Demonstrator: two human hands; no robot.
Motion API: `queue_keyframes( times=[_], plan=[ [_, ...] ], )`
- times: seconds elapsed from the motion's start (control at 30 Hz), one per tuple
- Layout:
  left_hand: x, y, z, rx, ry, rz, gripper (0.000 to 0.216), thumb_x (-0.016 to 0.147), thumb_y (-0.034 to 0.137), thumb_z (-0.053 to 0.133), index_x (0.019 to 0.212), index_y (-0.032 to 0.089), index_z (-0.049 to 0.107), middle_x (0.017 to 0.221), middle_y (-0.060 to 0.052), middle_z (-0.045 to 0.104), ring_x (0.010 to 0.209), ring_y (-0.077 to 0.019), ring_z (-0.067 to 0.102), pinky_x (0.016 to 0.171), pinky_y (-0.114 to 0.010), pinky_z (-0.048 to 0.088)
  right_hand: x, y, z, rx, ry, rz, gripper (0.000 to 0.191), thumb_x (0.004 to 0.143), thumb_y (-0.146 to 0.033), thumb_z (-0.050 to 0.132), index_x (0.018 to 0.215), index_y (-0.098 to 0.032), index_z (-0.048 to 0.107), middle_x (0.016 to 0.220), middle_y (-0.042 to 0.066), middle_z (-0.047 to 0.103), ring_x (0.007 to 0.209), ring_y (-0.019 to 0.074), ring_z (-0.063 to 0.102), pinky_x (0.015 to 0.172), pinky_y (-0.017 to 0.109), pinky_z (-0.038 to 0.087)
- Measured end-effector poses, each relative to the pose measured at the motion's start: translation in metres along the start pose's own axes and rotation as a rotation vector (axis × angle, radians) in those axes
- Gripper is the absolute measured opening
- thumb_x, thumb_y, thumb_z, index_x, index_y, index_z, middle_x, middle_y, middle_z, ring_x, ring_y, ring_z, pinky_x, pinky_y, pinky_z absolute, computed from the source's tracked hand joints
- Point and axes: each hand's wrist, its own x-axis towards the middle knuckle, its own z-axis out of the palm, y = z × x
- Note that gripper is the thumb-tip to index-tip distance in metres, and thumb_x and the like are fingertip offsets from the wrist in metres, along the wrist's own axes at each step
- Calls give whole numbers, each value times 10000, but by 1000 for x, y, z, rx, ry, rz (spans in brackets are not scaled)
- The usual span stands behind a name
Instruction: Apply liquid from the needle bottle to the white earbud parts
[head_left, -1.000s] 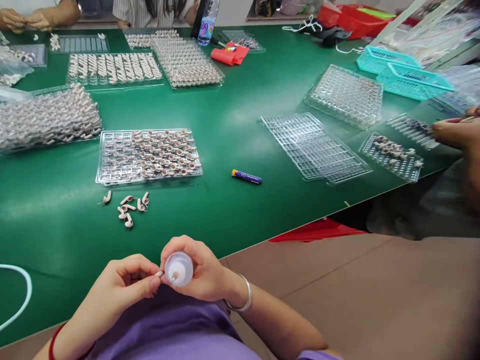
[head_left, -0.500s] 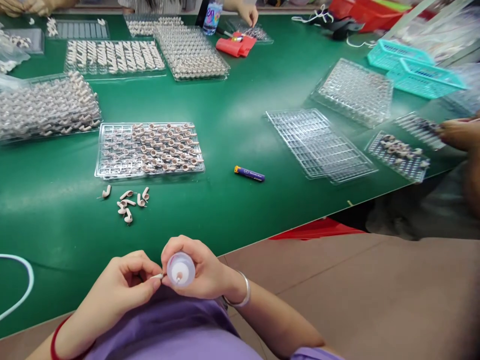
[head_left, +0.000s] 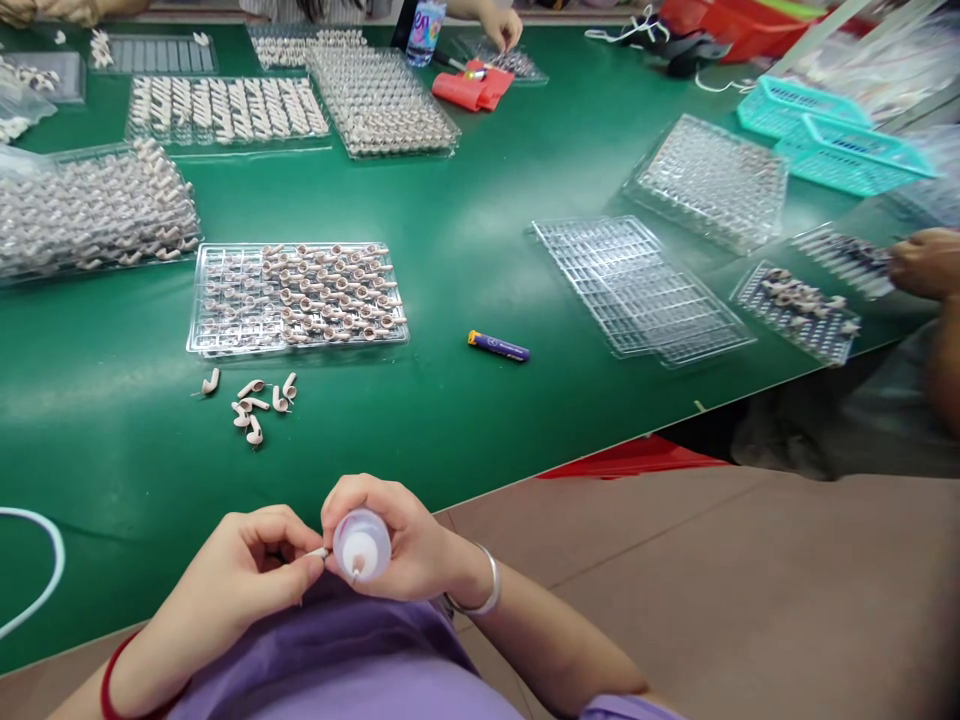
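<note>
Between the thumb and forefinger of my left hand point(head_left: 259, 565) is a small white earbud shell point(head_left: 318, 553), mostly hidden by the fingers. My right hand point(head_left: 401, 540) is wrapped round a translucent glue bottle point(head_left: 363, 544), its nozzle pointing toward me. The two hands almost meet in front of my body, with the shell beside the bottle. On the green table beyond them lies a loose group of earbud shells point(head_left: 255, 405) with thin wires sticking out. Behind these sits a clear tray point(head_left: 196, 325), its right part filled with upturned earbud shells point(head_left: 337, 290).
A purple and yellow tube point(head_left: 499, 346) lies mid-table. Clear trays point(head_left: 637, 285) overlap on the right, near teal baskets point(head_left: 855, 155). Stacked filled trays point(head_left: 90, 215) stand at left. Co-workers' hands point(head_left: 926, 262) show at the right and far edges. A white cable point(head_left: 56, 570) curves at left.
My hands stay nearly in place, with the bottle tilted slightly differently. At the right edge, a co-worker's hand has shifted a little to the right.
</note>
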Motion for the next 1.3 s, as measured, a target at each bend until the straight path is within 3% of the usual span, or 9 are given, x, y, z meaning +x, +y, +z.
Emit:
queue_keyframes(
  times=[0.3, 0.73, 0.87, 0.97, 1.07, 1.2, 1.3],
  plan=[
    [0, -3, 2, 53, 14, 81, 153, 759, 326, 681, 721, 184, 724, 702, 0, 580, 555, -93, 487, 531, -222, 396, -1, 0, 0, 52, -10, 13, 246, 701, -183, 699, 904, -223, 565, 797, -3, 597, 627, 112, 523, 572, 231, 430],
    [2, 0, 3, 40, 4, 66, 146, 752, 337, 697, 751, 199, 746, 701, 2, 583, 552, -90, 497, 532, -218, 402, -2, -1, -1, 53, -7, 43, 238, 733, -224, 698, 914, -225, 544, 801, -5, 574, 623, 110, 498, 559, 235, 418],
    [0, -1, -5, 79, 29, 102, 202, 810, 404, 682, 849, 229, 776, 820, -33, 637, 696, -132, 587, 631, -238, 471, -4, -4, -7, 21, 48, 93, 394, 754, -224, 739, 1065, -240, 498, 921, 9, 546, 717, 117, 512, 625, 235, 442],
    [-3, -6, -13, 201, 132, 189, 222, 849, 417, 652, 912, 248, 780, 927, -57, 657, 800, -162, 626, 665, -245, 510, -10, -7, -12, -27, 66, 182, 494, 807, -170, 674, 1217, -260, 413, 1060, 40, 525, 797, 123, 531, 665, 234, 457],
    [-7, -13, -19, 419, 322, 348, 185, 887, 367, 626, 938, 261, 768, 1017, -50, 683, 863, -167, 665, 665, -224, 535, -19, -6, -13, -128, 93, 213, 525, 841, -166, 647, 1272, -275, 368, 1082, 48, 551, 824, 140, 554, 675, 245, 471],
    [-11, -23, -19, 907, 637, 730, 179, 889, 166, 631, 1045, 202, 711, 1034, -48, 711, 902, -156, 671, 847, -251, 515, -31, -3, -7, -287, 171, 126, 540, 846, -225, 687, 1293, -304, 393, 1068, 39, 607, 812, 157, 598, 674, 258, 499],
    [-10, -28, -18, 1170, 710, 841, 244, 842, 79, 668, 1081, 132, 672, 921, -71, 688, 813, -169, 627, 791, -299, 502, -34, -2, -3, -406, 216, 9, 523, 854, -231, 677, 1308, -289, 426, 1076, 57, 630, 827, 176, 624, 697, 283, 526]
  ],
)
